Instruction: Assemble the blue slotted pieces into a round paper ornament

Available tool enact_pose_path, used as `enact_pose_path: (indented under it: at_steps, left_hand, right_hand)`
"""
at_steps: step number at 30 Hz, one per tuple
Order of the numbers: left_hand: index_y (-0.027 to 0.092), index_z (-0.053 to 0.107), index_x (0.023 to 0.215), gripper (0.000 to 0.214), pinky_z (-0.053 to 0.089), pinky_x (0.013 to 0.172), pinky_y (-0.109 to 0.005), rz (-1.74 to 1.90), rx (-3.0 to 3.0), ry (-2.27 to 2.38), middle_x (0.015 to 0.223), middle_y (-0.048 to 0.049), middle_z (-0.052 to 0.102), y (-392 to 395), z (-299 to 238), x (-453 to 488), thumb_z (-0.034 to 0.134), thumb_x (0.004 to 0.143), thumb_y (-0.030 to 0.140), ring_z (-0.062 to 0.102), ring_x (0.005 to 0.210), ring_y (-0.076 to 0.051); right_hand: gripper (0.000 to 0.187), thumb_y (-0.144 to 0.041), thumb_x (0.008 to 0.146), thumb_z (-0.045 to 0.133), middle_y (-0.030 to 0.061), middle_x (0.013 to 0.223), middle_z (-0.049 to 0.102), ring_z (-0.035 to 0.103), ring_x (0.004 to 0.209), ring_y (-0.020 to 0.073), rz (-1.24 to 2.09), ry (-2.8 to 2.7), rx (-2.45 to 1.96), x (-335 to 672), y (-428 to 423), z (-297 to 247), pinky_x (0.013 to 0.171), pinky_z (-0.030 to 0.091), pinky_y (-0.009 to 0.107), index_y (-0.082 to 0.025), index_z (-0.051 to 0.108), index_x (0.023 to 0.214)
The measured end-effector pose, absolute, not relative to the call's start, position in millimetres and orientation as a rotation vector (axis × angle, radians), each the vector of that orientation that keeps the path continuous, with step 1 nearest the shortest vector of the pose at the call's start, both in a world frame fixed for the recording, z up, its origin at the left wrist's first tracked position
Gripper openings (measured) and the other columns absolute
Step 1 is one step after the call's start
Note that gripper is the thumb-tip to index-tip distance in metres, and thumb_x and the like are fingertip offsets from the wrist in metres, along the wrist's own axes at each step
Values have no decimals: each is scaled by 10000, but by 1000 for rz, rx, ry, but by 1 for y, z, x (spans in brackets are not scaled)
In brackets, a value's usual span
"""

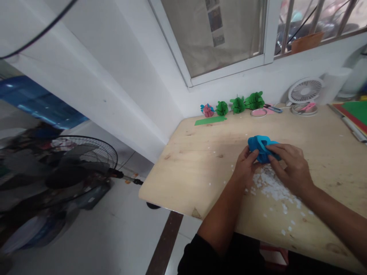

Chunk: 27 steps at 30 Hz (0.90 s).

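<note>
A blue folded paper piece [259, 146] is held just above the wooden table [200, 168] by both of my hands. My left hand [246, 164] pinches its near left side with closed fingers. My right hand [289, 166] grips its right side, fingers curled over the paper. Directly under my hands lies a heap of small white paper scraps [272, 187].
Along the back wall stand green paper flowers [237, 104], a pink and blue one [207, 110], a green paper strip [210, 120], tape rolls [258, 112] and a small white fan [304, 91]. Coloured sheets [355, 112] lie at the right. A floor fan [83, 160] stands left of the table.
</note>
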<state>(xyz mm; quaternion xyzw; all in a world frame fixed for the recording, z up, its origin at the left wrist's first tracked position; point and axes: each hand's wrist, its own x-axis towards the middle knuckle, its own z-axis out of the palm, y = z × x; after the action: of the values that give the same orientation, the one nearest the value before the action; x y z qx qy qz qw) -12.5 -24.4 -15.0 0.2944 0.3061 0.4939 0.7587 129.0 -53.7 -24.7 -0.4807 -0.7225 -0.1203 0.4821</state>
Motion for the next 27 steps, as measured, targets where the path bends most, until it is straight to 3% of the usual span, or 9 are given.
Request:
enact_pose_path:
  at_steps: [14,23,27]
  left_hand:
    - [205,662,1024,520,509,807,-297,1154,697,688,1000,-34,676,-22,-18,-11,852,611,459,637,892,-159]
    - [206,655,1047,558,496,921,-353,1164,778,729,1081,-60,687,-27,-17,-6,837,619,515,638,1040,-224]
    - [188,648,997,563,476,958,-376,1223,839,731,1015,-62,701,-27,-20,-2,870,576,490,640,1010,-226]
  right_hand:
    - [254,-404,895,591,97,952,719,662,875,283,-203,-1680,-1286,131,-52,-27,818,463,451,-225,648,1068]
    - [210,-339,903,584,70,862,718,649,832,270,-339,-1779,-1238,130,-50,-35,792,450,431,-232,644,1074]
    - [204,-324,907,572,80,863,716,643,834,272,-416,-1824,-1229,130,-49,-38,786,440,427,-211,641,1063]
